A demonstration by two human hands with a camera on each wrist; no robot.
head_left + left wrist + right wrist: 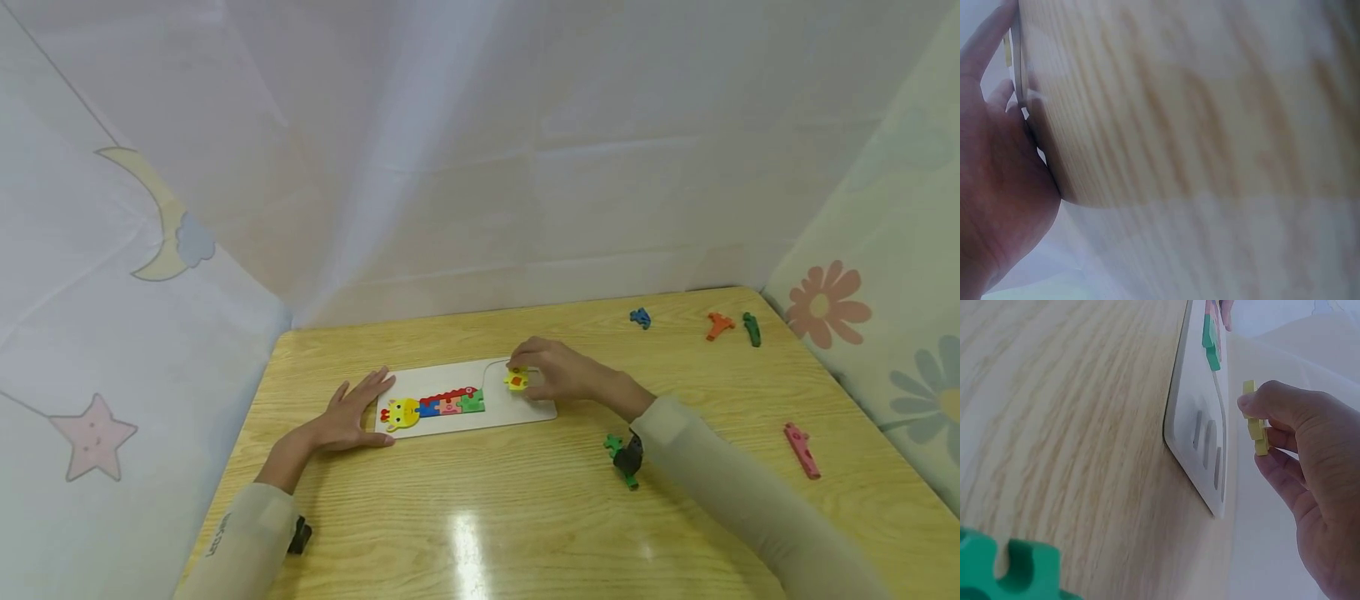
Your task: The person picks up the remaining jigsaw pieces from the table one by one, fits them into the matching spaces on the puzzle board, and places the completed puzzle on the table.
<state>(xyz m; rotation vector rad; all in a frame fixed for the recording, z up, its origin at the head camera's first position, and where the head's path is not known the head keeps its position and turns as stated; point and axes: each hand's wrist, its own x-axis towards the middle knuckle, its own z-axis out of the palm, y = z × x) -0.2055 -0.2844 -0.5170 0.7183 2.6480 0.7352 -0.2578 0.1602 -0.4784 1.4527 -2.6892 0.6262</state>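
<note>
A white puzzle board (517,413) lies lengthwise on the table. On its left part sit a yellow giraffe head (406,414), a red spiky strip (447,397), and blue (429,409), pink (450,406) and green (473,402) pieces joined in a row. My left hand (347,421) rests with spread fingers at the board's left end. Above the right part, my right hand (564,372) pinches a yellow puzzle piece (516,382) with an orange-red spot. The right wrist view shows that yellow piece (1252,428) between thumb and fingers, apart from the board.
A green piece (614,444) lies below the right wrist, partly covered by a black wrist device (630,456). Farther right are blue (641,317), orange (719,326), dark green (752,329) and pink (802,451) pieces. Printed cloth (480,167) hangs behind the wooden table.
</note>
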